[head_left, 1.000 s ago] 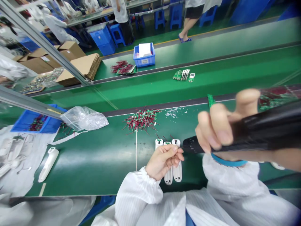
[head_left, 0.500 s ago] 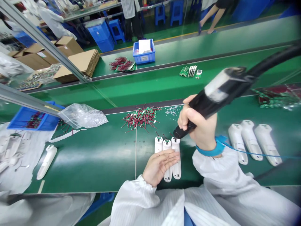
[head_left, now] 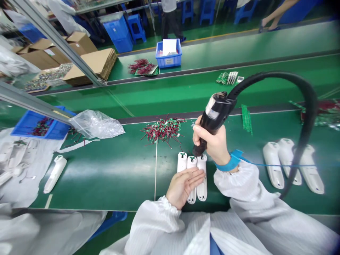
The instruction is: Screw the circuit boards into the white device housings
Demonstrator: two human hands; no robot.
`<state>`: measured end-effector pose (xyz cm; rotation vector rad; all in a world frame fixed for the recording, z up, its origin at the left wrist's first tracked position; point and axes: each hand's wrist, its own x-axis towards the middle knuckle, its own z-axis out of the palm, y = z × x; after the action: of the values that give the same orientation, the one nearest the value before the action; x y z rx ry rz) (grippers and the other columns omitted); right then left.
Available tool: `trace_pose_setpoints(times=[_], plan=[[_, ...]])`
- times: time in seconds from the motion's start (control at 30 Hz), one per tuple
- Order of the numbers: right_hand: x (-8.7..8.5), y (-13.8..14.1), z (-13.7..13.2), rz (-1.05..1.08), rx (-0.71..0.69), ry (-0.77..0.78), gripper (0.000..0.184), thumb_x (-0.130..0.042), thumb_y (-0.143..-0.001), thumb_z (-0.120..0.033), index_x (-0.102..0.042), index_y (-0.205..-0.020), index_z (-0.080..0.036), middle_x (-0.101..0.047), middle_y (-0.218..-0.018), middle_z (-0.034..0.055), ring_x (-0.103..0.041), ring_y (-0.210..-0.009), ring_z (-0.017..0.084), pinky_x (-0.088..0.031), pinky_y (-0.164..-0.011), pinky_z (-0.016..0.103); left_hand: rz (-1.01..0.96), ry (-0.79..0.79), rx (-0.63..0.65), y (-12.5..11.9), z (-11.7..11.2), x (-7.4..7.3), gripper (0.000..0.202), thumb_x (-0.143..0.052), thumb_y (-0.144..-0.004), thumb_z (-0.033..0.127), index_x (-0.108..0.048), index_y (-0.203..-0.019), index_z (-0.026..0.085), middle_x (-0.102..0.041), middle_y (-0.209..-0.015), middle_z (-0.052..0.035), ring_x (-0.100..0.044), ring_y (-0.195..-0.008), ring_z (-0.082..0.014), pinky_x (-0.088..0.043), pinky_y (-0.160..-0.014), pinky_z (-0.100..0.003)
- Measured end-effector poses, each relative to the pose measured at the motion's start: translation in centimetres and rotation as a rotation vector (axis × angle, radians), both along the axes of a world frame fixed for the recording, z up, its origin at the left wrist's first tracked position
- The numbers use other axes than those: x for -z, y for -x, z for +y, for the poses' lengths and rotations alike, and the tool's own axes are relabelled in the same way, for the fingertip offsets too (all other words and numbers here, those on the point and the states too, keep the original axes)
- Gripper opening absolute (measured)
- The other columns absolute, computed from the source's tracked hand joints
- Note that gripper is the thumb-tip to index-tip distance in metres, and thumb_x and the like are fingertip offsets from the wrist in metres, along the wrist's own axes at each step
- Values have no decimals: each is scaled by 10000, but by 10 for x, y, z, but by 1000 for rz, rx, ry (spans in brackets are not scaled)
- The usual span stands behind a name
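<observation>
My right hand [head_left: 215,143] grips a black electric screwdriver [head_left: 212,118] with a thick cable. Its tip points down at the top ends of three white plastic housings [head_left: 202,187], which lie side by side. Across their middles rests my left hand [head_left: 183,186], fingers stretched out together and palm turned partly up. Whether small screws lie in that palm I cannot make out. Small green boards show in the housings' top ends. Just beyond them is a heap of small green boards with red wires [head_left: 164,129]. A blue strap [head_left: 230,161] circles my right wrist.
Several more white housings [head_left: 273,166] lie to the right, with the cable hanging over them. One housing [head_left: 54,175] lies far left, near a clear plastic bag [head_left: 97,124] and a blue bin [head_left: 39,124]. Green strips [head_left: 246,119] lie beyond my right hand. People stand in the background.
The screwdriver has moved left, from the right housing's top toward the middle one, and stands more upright. My left hand stays across the housings. The view has shifted slightly.
</observation>
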<state>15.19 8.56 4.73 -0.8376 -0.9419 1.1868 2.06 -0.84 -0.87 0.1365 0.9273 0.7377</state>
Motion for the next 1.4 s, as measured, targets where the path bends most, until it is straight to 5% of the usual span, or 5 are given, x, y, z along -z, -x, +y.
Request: trace_pose_setpoints(times=[0.4,0.6,0.73,1.27,1.4], plan=[[-11,-5,-7,30,-69,-97,233,-726,-777,-288,-591,-942,-191,-539,-515,-69,-463,-373,86,-391,-402,229,-10,15,-21,3,3,0,178,-659,-796,101,-713,-941,13,-748,-982,-207,-712,-985,-269,-476,-1009,-379],[-31,-7,-20,191,-184,-117,203,-701,-782,-280,-589,-933,-205,-525,-499,-72,-417,-345,73,-362,-364,209,98,-102,56,2,6,-7,271,-807,-720,299,-716,-834,70,-748,-805,-121,-692,-686,-160,-526,-703,-266],[-35,-6,-21,245,-239,-96,184,-679,-780,-275,-578,-916,-205,-501,-480,-74,-389,-331,69,-339,-360,209,331,-307,106,2,7,-9,338,-838,-639,405,-668,-652,113,-623,-559,-1,-436,-447,-54,-334,-474,-203],[-41,-8,-16,219,-195,50,220,-659,-736,-358,-556,-863,-212,-460,-429,-91,-315,-309,68,-296,-341,220,683,-581,107,3,11,-11,184,-804,-627,248,-664,-545,163,-452,-513,49,-306,-509,-83,-238,-515,-253],[-33,-4,-17,179,-187,19,223,-678,-752,-338,-565,-892,-207,-492,-448,-83,-360,-323,73,-336,-360,222,540,-454,54,5,14,-12,151,-813,-645,270,-740,-686,144,-499,-535,46,-338,-497,-69,-281,-496,-228]])
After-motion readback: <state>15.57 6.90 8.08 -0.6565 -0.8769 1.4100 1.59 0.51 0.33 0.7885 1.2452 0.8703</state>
